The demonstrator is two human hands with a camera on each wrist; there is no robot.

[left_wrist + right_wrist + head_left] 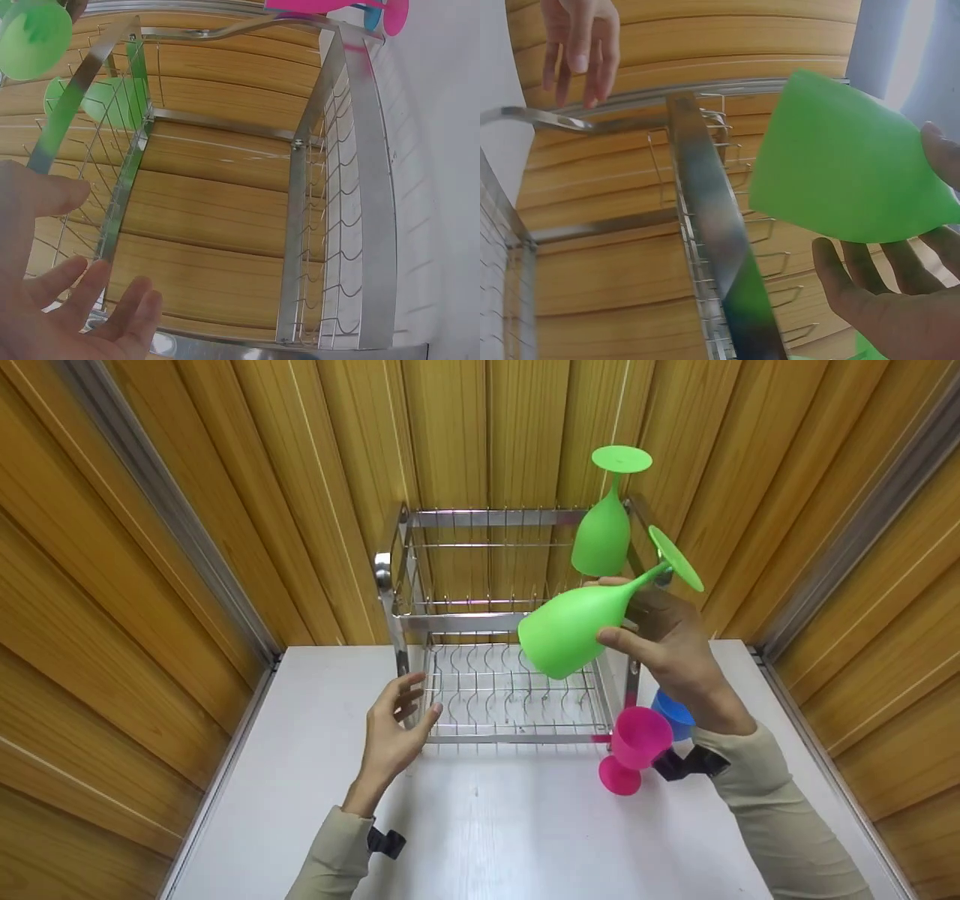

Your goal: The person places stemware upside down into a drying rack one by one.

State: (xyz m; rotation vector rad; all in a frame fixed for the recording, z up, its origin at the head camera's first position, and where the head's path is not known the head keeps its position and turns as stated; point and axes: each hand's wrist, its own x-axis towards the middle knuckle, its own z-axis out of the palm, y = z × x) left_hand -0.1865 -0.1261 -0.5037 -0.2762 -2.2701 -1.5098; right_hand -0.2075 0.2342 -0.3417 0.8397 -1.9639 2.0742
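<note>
– Well, which hand has something in it?

– The right hand. Its fingers are clamped round the bowl of a green goblet, with the thumb on the near side.

– And how is the goblet tilted?

– Slantwise: its mouth points down to the left, while the stem and round base rise to the right. It is held up near the right part of the upper tier of a metal rack. In the right wrist view a gap shows between its bowl and the front bar.

– What about the left hand?

– That one grips nothing. Its fingers are loosely bent, the thumb apart from them, just beside the left side of the rack. I cannot tell whether a fingertip touches the metal.

– Is anything on the rack?

– A second green goblet is upside down at the right end of the upper tier, behind the held one. The lower tier is wire with wavy dividers.

– And down on the worktop?

– A pink goblet stands upright by the front right corner of the rack. Behind it is a blue cup, partly hidden by the pink one and the right wrist.
</note>
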